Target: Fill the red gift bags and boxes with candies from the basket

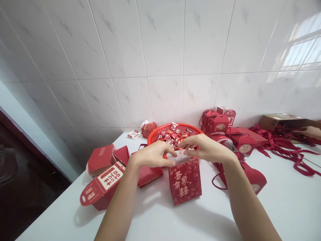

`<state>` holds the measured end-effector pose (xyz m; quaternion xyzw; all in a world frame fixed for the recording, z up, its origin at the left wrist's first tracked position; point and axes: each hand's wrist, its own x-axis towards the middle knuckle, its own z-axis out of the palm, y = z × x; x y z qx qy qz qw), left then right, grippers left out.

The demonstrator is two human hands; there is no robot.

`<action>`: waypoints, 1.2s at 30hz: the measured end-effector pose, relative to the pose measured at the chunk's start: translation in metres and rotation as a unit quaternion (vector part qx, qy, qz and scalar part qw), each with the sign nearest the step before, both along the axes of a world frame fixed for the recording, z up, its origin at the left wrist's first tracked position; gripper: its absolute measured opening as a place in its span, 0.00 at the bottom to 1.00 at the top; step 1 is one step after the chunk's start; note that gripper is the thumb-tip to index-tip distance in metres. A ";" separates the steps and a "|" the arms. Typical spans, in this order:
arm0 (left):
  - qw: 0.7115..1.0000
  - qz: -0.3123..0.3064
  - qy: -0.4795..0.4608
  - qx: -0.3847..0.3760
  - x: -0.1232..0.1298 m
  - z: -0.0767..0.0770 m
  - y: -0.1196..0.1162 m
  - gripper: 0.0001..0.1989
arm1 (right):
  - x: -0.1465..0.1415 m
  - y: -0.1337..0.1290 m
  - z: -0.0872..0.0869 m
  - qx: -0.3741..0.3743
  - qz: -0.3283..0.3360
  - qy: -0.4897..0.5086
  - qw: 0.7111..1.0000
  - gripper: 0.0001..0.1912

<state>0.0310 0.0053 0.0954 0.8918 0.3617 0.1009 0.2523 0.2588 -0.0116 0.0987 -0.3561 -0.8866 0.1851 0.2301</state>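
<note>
In front of me a red gift box [185, 184] with gold Chinese characters stands on the white table. A white inner flap sticks up at its top. My left hand [155, 153] is at the box's upper left, its thumb on the top corner and its fingers bent at the flap. From the other side, my right hand [204, 147] curls its fingers and thumb on the flap's right edge. Both hands are closed on the box top. Just behind them, an orange-red plastic basket [152, 134] holds many wrapped candies [174, 134], partly hidden by my hands.
Red cartons [100, 159] and an open-lidded box [102, 187] lie on the left. Several red boxes with cords [240, 140] crowd the right, beside loose red ribbons [283, 147] and a cardboard box [273, 122]. Another person's hand [309, 132] reaches in there. A tiled wall [163, 93] rises behind.
</note>
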 end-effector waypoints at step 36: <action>0.826 0.060 -0.453 0.330 -0.006 0.009 -0.014 0.10 | 0.027 -0.037 0.012 0.273 -0.213 0.305 0.887 0.04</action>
